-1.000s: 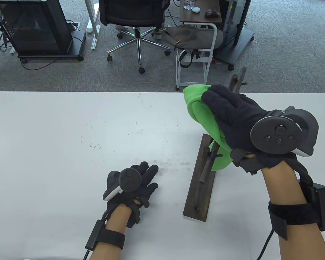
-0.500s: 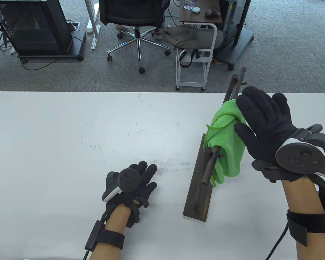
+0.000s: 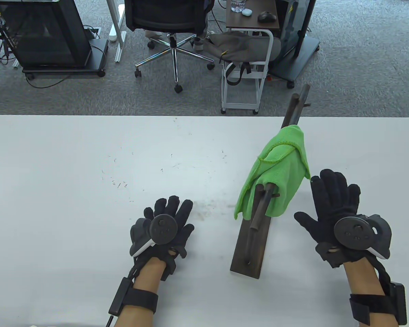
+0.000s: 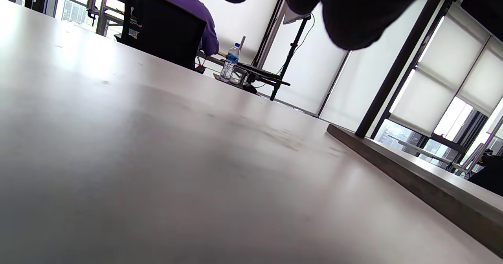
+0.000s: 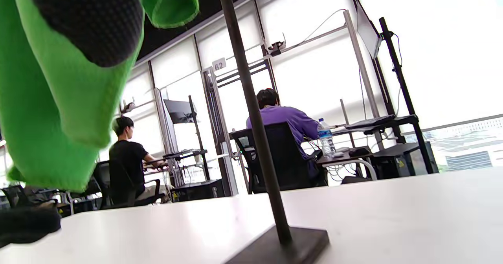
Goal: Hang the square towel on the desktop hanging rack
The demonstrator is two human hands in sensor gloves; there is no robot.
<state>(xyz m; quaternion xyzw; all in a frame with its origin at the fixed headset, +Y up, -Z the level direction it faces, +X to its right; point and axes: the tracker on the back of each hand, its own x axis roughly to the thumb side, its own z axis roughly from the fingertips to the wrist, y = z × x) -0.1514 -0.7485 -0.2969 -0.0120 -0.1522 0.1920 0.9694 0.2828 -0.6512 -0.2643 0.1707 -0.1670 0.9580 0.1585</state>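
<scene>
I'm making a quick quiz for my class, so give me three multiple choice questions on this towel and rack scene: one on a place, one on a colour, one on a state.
1. Where is the towel?
A. flat on the table
B. draped over the rack
C. in the left hand

2. What colour is the towel?
A. green
B. blue
C. white

3. What is the right hand doing?
A. gripping the towel
B. pressing the rack's base
C. open, holding nothing

Answers: 1 B, it hangs over the rack's bar. 2 A, bright green in both views. 3 C, its fingers are spread beside the rack, apart from the towel.

Fuzzy green cloth towel (image 3: pixel 280 172), dark matt rack (image 3: pixel 250 252), smooth matt white table (image 3: pixel 71 170).
</scene>
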